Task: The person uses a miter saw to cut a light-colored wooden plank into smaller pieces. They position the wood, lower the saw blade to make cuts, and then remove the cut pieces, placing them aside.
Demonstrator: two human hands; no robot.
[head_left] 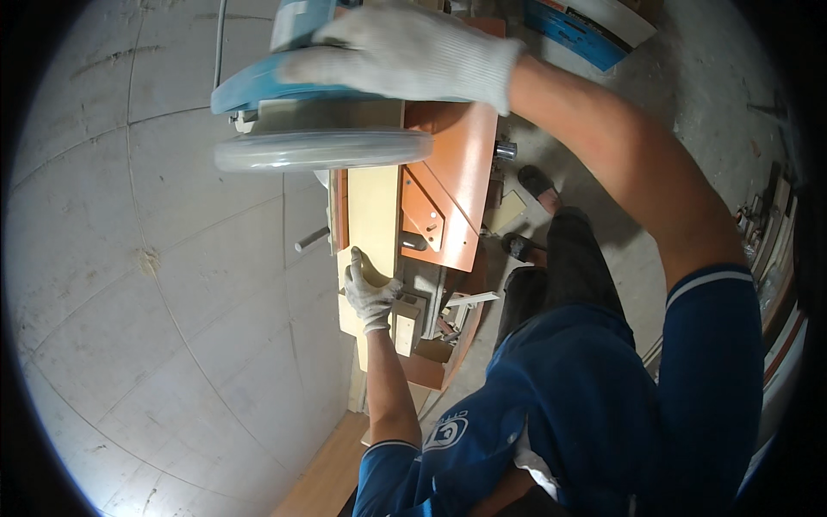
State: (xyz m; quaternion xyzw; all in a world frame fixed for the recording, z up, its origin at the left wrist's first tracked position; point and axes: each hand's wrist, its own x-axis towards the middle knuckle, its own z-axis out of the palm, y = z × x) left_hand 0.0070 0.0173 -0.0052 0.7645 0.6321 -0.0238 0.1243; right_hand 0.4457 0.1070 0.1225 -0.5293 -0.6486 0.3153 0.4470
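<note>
A blue miter saw (245,84) with a round clear guard (323,152) stands on an orange metal table (457,164). My right hand (401,53), in a white knit glove, is closed over the top of the saw, slightly blurred; its grip is partly hidden. Under the guard runs a long pale yellow board (373,202). My left hand (370,297), gloved too, holds this board near its closer end, index finger stretched along the face and thumb spread toward the right edge. The saw blade itself cannot be made out.
A grey panelled wall (164,258) rises close on the left. Wood offcuts (405,327) lie beside the board near my left hand. A blue and white box (594,30) sits on the floor at the far right, and stacked strips (771,228) line the right side.
</note>
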